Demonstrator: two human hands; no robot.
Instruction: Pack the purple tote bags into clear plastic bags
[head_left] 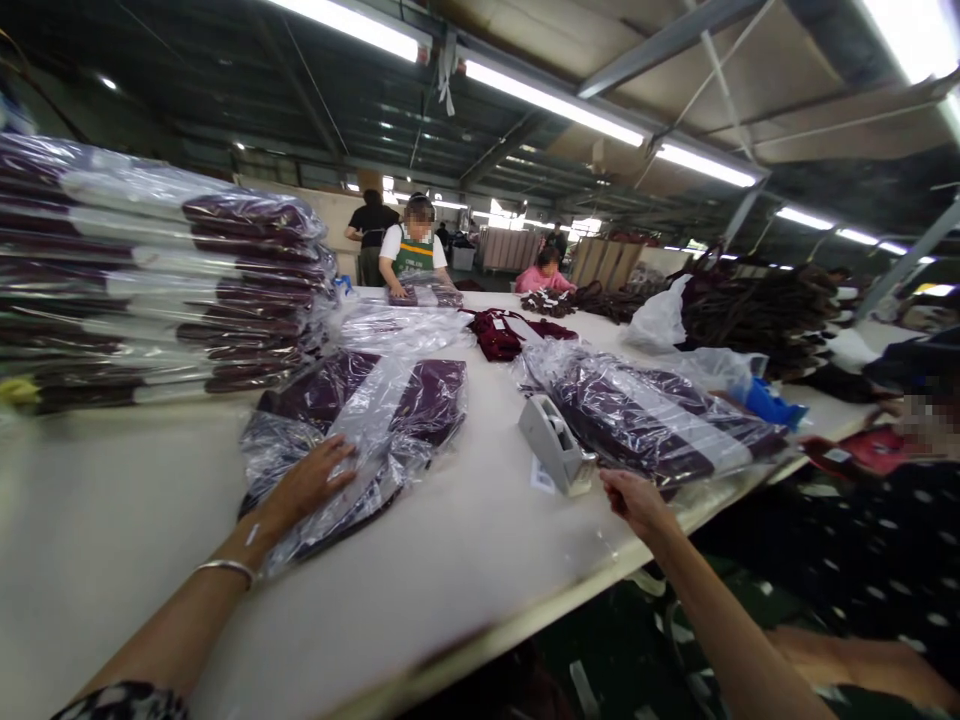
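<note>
A dark purple folded garment in a clear plastic bag (439, 400) lies on the table, a pale band down its middle. My left hand (311, 485) rests on the bag's near side, fingers stretched out and open. A grey tape dispenser (551, 445) stands to the right, with a small printed label (541, 476) partly under it. Right at the dispenser's near end, my right hand (636, 500) is closed in a pinch. Whatever is between those fingertips is too small to make out. Beyond the dispenser lies another bagged purple garment (652, 410).
A tall stack of bagged garments (165, 280) fills the left side. Dark red garments (502, 330) and loose plastic (405, 328) lie farther back on the white table (480, 560). A co-worker in a green apron (416, 255) stands opposite; another person in dotted clothing (862, 540) is close on my right.
</note>
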